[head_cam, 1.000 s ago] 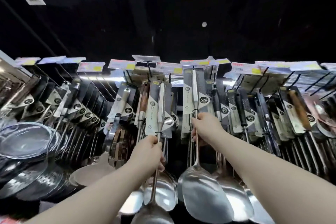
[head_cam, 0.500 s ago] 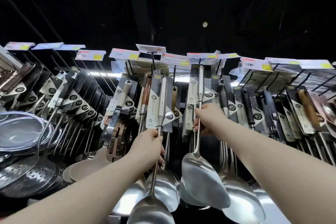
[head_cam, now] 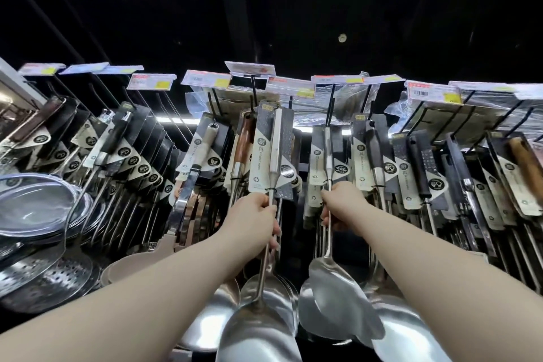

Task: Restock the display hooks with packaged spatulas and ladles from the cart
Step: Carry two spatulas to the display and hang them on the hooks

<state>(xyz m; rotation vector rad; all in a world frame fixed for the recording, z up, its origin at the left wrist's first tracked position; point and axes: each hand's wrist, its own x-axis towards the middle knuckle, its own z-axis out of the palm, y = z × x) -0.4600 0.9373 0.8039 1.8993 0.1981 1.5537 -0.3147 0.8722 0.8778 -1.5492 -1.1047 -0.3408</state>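
Note:
My left hand [head_cam: 255, 222] grips the thin steel shaft of a packaged spatula [head_cam: 271, 153]. Its grey-and-white card sleeve stands upright at the front of a hook row, and its wide blade [head_cam: 258, 332] hangs low in front of me. My right hand [head_cam: 342, 206] is closed on the shaft of a second packaged spatula [head_cam: 329, 156]. The top of that one sits at a black display hook [head_cam: 330, 109], and its blade [head_cam: 338, 297] tilts to the right. Whether either card hole is on its hook I cannot tell.
Rows of carded spatulas and ladles [head_cam: 423, 168] fill the hooks on both sides, under price tags [head_cam: 291, 87]. Glass lids [head_cam: 32, 209] and perforated steel strainers [head_cam: 50, 282] sit at the left. Tongs [head_cam: 188, 194] hang left of my left hand. No cart is in view.
Both hands have risen a little with their spatulas toward the hooks, the right one's card top closing on its hook. My view has tilted further upward.

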